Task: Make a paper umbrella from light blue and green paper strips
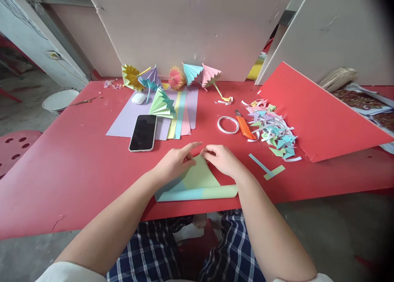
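To the left of the phone (143, 133), the red table (76, 163) gives wide room, and the left hand (177, 161) could pass there. Ahead, a narrow way runs between the flat paper sheets (191, 109) and the tape ring (219, 128), but the paper umbrellas (192, 72) close it at the back. On the right, the orange cutter (244, 127), the heap of paper scraps (287, 141) and the large red board (323, 118) stand in the way.
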Action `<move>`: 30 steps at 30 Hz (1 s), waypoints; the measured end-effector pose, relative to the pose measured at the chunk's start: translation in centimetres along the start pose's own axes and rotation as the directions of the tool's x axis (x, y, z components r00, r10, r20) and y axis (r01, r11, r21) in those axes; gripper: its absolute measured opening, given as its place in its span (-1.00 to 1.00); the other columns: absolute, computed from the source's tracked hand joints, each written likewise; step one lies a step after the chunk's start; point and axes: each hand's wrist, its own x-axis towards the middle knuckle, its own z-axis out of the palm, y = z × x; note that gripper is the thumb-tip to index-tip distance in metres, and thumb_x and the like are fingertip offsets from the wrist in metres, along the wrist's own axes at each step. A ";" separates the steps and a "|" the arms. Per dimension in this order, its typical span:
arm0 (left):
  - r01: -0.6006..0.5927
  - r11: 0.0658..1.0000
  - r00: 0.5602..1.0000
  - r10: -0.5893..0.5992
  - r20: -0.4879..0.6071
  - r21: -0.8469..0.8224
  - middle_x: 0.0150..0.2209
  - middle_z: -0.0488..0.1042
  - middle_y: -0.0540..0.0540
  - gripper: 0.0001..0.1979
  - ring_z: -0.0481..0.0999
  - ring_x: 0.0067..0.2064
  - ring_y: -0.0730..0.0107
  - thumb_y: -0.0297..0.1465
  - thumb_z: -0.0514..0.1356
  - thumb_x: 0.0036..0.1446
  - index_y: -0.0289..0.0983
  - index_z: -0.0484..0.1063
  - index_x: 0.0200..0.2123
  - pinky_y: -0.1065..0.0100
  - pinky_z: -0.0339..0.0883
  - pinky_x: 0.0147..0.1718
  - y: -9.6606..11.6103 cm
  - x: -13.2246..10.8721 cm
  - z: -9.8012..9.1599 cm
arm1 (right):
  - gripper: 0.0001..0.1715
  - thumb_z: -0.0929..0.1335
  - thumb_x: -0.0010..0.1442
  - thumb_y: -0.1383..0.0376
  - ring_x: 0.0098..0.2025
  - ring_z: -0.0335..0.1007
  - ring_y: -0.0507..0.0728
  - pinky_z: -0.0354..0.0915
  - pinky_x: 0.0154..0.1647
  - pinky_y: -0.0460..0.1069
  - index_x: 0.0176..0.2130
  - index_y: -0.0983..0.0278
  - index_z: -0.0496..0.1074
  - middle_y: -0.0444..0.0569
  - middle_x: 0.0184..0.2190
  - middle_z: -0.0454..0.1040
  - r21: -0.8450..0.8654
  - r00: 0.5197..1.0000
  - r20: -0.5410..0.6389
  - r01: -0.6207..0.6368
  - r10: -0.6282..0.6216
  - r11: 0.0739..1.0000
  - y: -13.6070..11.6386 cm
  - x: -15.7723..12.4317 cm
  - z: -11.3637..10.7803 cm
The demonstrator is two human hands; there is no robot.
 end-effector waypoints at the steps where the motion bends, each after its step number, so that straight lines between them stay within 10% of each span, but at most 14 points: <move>1: -0.038 0.996 0.998 0.042 -0.040 0.084 -0.32 0.43 0.00 -0.50 0.40 -0.28 0.40 -0.45 0.06 0.08 -0.12 0.09 0.11 0.36 0.30 -0.27 -0.2 0.1 0.2 | -0.75 0.21 0.11 0.20 -0.44 0.28 0.02 0.16 -0.44 -0.08 -0.41 0.24 0.39 -0.15 -0.48 0.42 0.005 1.000 -0.006 -0.002 0.002 1.000 0.2 0.1 0.0; 4: -0.139 0.901 0.970 0.207 -0.125 0.410 -0.23 0.36 -0.13 -0.68 0.34 -0.20 0.29 -0.50 0.05 0.08 -0.22 0.30 -0.06 0.29 0.28 -0.26 -0.4 0.1 0.9 | -0.77 0.23 0.10 0.20 -0.43 0.32 0.03 0.19 -0.42 -0.07 -0.41 0.25 0.41 -0.13 -0.47 0.44 0.007 0.999 -0.038 -0.026 0.027 1.000 0.9 0.5 0.2; 12: -0.334 0.646 0.930 0.343 0.129 0.687 -0.16 0.39 -0.19 -0.74 0.36 -0.17 0.24 -0.56 -0.08 0.16 -0.34 0.32 -0.14 0.25 0.29 -0.27 0.7 -1.7 2.6 | -0.90 0.32 0.03 0.30 -0.48 0.29 -0.01 0.21 -0.47 -0.11 -0.36 0.20 0.41 -0.17 -0.48 0.39 -0.234 0.981 -0.169 0.056 -0.098 0.971 2.8 1.1 1.1; 21: -0.282 0.676 0.949 0.301 0.095 0.681 0.05 0.27 -0.23 -0.70 0.30 -0.06 0.17 -0.31 -0.02 0.18 -0.34 0.25 -0.08 0.19 0.25 -0.18 0.9 -1.7 3.2 | -0.65 0.18 0.17 0.43 -0.20 0.31 0.08 0.28 -0.21 -0.05 -0.13 0.25 0.43 0.00 -0.25 0.44 -0.636 0.842 -0.195 0.282 -0.503 0.719 3.6 -1.9 2.6; 30: -0.249 0.690 0.965 0.240 0.109 0.679 0.08 0.25 -0.21 -0.70 0.29 -0.06 0.15 -0.27 -0.03 0.18 -0.32 0.28 -0.12 0.18 0.22 -0.20 1.4 -1.5 3.1 | -0.61 0.20 0.15 0.42 -0.10 0.24 0.16 0.25 -0.11 0.08 -0.05 0.24 0.38 0.03 -0.13 0.41 -0.702 0.860 -0.194 0.214 -0.471 0.680 4.2 -1.2 2.5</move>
